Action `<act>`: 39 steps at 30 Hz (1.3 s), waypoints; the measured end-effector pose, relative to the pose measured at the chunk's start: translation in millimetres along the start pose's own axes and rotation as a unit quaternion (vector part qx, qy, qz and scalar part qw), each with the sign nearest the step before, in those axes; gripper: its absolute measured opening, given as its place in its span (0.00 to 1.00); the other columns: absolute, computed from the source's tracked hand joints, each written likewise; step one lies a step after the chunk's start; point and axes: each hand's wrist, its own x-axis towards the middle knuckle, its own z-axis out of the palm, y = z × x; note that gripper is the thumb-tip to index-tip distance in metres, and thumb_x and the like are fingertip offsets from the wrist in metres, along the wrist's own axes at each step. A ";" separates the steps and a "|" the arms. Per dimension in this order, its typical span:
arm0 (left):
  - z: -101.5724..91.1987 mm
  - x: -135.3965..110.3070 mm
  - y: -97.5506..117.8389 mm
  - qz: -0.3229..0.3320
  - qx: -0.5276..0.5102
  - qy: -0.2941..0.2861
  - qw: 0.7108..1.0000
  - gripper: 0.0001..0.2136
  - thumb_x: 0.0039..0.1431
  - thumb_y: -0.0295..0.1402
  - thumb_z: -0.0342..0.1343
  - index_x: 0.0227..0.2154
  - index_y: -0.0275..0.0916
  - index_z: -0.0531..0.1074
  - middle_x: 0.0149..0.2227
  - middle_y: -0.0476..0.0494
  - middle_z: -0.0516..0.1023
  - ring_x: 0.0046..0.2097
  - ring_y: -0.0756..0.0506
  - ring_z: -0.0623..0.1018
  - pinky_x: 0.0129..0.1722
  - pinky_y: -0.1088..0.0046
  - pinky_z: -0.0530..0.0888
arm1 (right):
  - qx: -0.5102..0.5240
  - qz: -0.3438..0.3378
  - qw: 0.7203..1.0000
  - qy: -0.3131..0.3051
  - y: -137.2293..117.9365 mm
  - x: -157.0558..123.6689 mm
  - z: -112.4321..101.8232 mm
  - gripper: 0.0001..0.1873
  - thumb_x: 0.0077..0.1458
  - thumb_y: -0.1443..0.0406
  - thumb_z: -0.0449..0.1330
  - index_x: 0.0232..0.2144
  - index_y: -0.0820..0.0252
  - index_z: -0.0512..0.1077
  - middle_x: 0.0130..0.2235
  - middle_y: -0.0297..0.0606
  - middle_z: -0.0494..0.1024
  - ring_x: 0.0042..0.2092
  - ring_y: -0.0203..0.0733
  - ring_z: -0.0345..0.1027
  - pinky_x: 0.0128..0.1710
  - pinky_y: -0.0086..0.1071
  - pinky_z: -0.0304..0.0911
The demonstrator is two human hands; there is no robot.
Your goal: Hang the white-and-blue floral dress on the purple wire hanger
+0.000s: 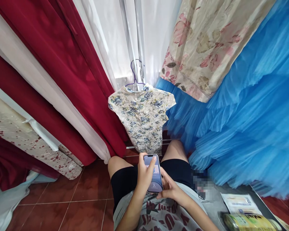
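A smartphone [154, 175] with its screen lit is held upright over my lap. My left hand [144, 173] wraps its left edge, the thumb lying across the screen. My right hand [170, 189] cups the phone's lower right side with curled fingers. I am seated, knees in black shorts pointing forward. In front of my knees a small floral dress [142, 118] hangs on a purple hanger [134, 74].
Red and white drapes [69, 80] hang at left, a blue tulle skirt [250, 128] fills the right, and a floral fabric [207, 45] hangs above it. Brown floor tiles [69, 205] lie at lower left. A green can [249, 222] and a paper [239, 203] sit at lower right.
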 end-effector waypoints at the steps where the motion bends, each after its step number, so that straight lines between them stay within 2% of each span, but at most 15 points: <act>1: -0.3 0.3 -0.5 -0.002 -0.009 -0.007 1.000 0.15 0.62 0.47 0.57 0.42 0.42 0.66 0.37 0.47 0.73 0.39 0.44 0.74 0.43 0.68 0.70 | -0.002 0.003 1.000 -0.001 -1.1 -0.6 0.2 0.55 0.39 0.78 0.67 0.66 0.38 0.56 0.47 0.32 0.79 0.39 0.41 0.77 0.34 0.29 0.68; 5: -2.0 0.2 -2.9 -0.014 -0.069 -0.045 0.997 0.12 0.65 0.45 0.54 0.43 0.42 0.68 0.40 0.46 0.74 0.43 0.43 0.75 0.47 0.67 0.70 | 0.010 0.023 1.000 0.005 -7.1 -4.2 0.7 0.54 0.40 0.78 0.65 0.66 0.40 0.55 0.40 0.31 0.81 0.37 0.43 0.79 0.33 0.31 0.72; 10: -4.1 1.2 -2.0 -0.034 -0.168 -0.087 0.981 0.13 0.65 0.40 0.50 0.49 0.41 0.70 0.50 0.43 0.76 0.50 0.41 0.76 0.52 0.67 0.69 | 0.062 0.044 0.997 0.029 -12.4 -7.3 0.0 0.58 0.38 0.78 0.58 0.70 0.41 0.48 0.43 0.35 0.82 0.36 0.43 0.79 0.31 0.31 0.74; 15: -5.1 2.9 -0.3 -0.034 -0.194 -0.096 0.976 0.16 0.63 0.35 0.49 0.52 0.41 0.72 0.55 0.42 0.76 0.57 0.39 0.74 0.56 0.66 0.68 | 0.066 0.034 0.996 0.053 -7.2 -6.6 -3.6 0.59 0.38 0.77 0.57 0.72 0.44 0.45 0.41 0.36 0.82 0.34 0.43 0.79 0.30 0.32 0.75; 21: -7.6 1.9 -3.9 -0.078 -0.247 -0.113 0.959 0.24 0.59 0.35 0.51 0.59 0.40 0.70 0.61 0.39 0.73 0.64 0.37 0.68 0.64 0.61 0.62 | 0.052 0.031 0.998 0.031 -11.9 -8.3 -3.0 0.61 0.38 0.77 0.57 0.72 0.45 0.40 0.42 0.36 0.82 0.36 0.44 0.79 0.33 0.35 0.76; 26: -11.7 -0.2 -1.9 -0.102 -0.291 -0.152 0.939 0.30 0.56 0.32 0.52 0.64 0.42 0.65 0.63 0.41 0.71 0.63 0.36 0.70 0.62 0.60 0.64 | 0.045 0.020 0.998 0.036 -18.1 -9.4 -1.7 0.60 0.38 0.77 0.57 0.72 0.47 0.42 0.42 0.37 0.83 0.36 0.45 0.79 0.33 0.35 0.75; 30: -13.7 -0.4 -0.3 -0.098 -0.283 -0.171 0.939 0.33 0.54 0.28 0.51 0.66 0.43 0.63 0.64 0.43 0.70 0.62 0.38 0.70 0.61 0.63 0.65 | 0.053 0.023 0.997 0.048 -19.3 -8.9 0.3 0.61 0.37 0.77 0.59 0.72 0.45 0.45 0.43 0.37 0.82 0.36 0.46 0.79 0.32 0.35 0.74; 35: -14.4 -0.9 1.6 -0.103 -0.280 -0.184 0.937 0.35 0.53 0.27 0.50 0.67 0.42 0.60 0.61 0.42 0.73 0.58 0.38 0.74 0.57 0.63 0.68 | 0.068 0.024 0.995 0.067 -20.8 -9.1 3.8 0.57 0.38 0.75 0.62 0.71 0.49 0.50 0.40 0.40 0.82 0.34 0.49 0.79 0.30 0.35 0.73; 39: -15.1 -1.4 1.7 -0.095 -0.273 -0.183 0.940 0.35 0.53 0.27 0.50 0.67 0.43 0.61 0.61 0.42 0.73 0.57 0.39 0.74 0.57 0.63 0.68 | 0.058 0.028 0.996 0.067 -20.4 -9.3 3.2 0.58 0.38 0.76 0.61 0.71 0.48 0.47 0.39 0.38 0.82 0.34 0.46 0.79 0.30 0.33 0.73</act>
